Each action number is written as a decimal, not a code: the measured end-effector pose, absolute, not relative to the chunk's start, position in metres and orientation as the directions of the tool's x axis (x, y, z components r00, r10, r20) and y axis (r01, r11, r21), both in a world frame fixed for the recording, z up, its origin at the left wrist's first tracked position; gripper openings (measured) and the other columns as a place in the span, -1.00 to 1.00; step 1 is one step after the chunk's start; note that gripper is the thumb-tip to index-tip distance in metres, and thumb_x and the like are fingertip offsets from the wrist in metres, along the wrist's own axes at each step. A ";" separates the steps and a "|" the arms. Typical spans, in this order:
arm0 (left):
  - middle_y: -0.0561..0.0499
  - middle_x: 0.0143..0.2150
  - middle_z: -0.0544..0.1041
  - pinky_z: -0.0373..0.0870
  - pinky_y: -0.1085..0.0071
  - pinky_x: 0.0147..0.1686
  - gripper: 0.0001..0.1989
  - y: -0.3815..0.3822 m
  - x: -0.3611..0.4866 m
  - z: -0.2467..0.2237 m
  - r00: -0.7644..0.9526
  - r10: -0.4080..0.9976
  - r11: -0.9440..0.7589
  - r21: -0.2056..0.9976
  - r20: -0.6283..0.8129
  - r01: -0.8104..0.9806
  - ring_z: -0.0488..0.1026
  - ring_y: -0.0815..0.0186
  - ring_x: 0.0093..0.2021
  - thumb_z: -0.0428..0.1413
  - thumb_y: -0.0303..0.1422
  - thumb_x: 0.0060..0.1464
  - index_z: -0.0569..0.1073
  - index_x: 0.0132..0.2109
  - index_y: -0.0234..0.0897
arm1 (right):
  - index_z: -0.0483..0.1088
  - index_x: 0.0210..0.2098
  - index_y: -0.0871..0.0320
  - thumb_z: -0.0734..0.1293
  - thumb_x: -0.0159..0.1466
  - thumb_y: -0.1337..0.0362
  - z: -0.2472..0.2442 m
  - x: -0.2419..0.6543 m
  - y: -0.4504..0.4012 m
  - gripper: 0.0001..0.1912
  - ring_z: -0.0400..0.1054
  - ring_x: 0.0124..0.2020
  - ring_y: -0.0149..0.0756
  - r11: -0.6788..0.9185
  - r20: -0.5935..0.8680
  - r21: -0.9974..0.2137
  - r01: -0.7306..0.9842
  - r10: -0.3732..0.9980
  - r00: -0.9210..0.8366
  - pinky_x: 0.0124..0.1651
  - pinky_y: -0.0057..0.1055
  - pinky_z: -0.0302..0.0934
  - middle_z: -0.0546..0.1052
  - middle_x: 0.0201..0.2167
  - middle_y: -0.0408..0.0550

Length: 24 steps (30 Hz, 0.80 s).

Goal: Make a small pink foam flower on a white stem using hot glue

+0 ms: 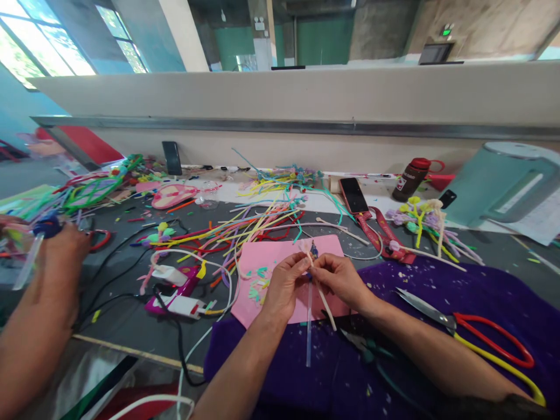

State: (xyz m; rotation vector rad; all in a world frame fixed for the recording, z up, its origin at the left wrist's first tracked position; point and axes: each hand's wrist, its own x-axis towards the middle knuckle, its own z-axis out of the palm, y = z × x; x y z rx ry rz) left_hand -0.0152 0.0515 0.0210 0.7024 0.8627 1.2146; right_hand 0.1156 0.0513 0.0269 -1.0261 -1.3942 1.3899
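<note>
My left hand and my right hand meet over a pink sheet, fingertips pinched together on a small pale pipe-cleaner piece with a dark blue bit in it. A clear thin stick hangs down from my left fingers. A whitish stem slants down from my right fingers. Both forearms rest over a purple cloth.
Scissors with red and yellow handles lie on the cloth at right. Loose pipe cleaners, a phone, a dark bottle, a teal kettle, and a charger with cables crowd the table. Another person's hand works at left.
</note>
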 end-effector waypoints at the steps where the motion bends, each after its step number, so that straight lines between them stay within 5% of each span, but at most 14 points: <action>1: 0.07 -0.40 0.47 0.21 0.56 -0.46 -0.82 0.051 -0.015 0.021 0.099 0.977 0.213 0.846 -0.189 -0.489 0.33 0.48 -0.45 0.23 -0.36 -0.19 0.52 -0.33 -0.30 | 0.25 -0.55 0.19 0.30 0.11 0.20 0.026 0.115 0.051 -0.78 0.11 -0.75 -0.57 0.034 0.041 -0.999 -0.029 0.963 -0.267 -0.70 -0.60 -0.05 0.27 -0.74 -0.29; 24: 0.05 -0.51 0.43 0.12 0.58 -0.58 -0.78 0.052 -0.015 0.025 0.054 0.974 0.222 0.863 -0.222 -0.454 0.26 0.52 -0.57 0.27 -0.31 -0.28 0.52 -0.42 -0.36 | 0.27 -0.53 0.18 0.28 0.13 0.19 0.024 0.114 0.049 -0.79 0.12 -0.73 -0.56 0.035 0.036 -0.999 -0.007 0.942 -0.334 -0.67 -0.58 0.00 0.28 -0.70 -0.28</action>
